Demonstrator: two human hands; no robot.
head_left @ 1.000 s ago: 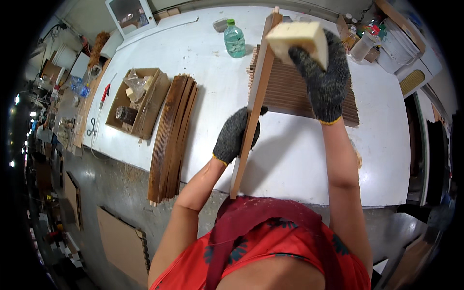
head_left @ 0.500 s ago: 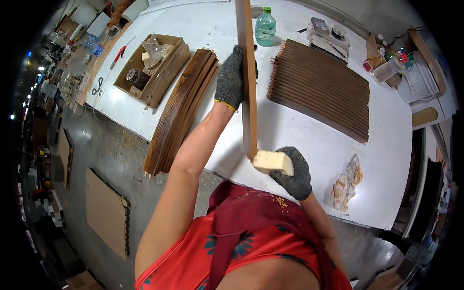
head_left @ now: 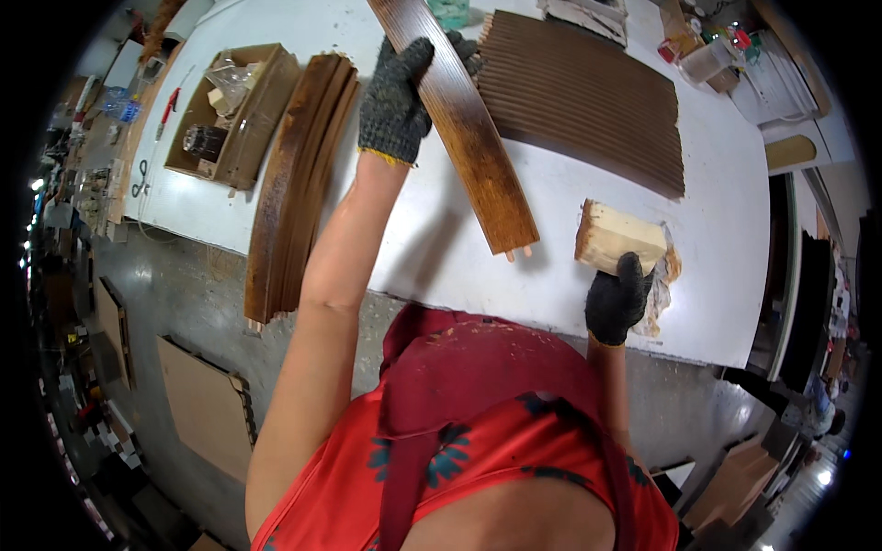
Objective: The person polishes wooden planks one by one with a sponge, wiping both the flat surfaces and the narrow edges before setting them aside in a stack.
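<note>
My left hand, in a dark knitted glove with a yellow cuff, grips a brown wooden slat in its upper part. The slat is tilted above the table, its glossy broad face up, and two small pegs stick out of its near end. Well apart from the slat, my right hand, in a dark glove, holds a cream sponge block with a brown-stained left end. Behind the sponge, partly hidden, a stained crumpled cloth or paper lies on the table.
Stacked brown slats and a cardboard box of odds and ends stand at left on the white table. A row of dark slats lies at the far right. Scissors sit by the left edge.
The sponge in my right hand has come away from the slat's near end and moved right. My left hand has turned the slat from its narrow edge to its broad face.
</note>
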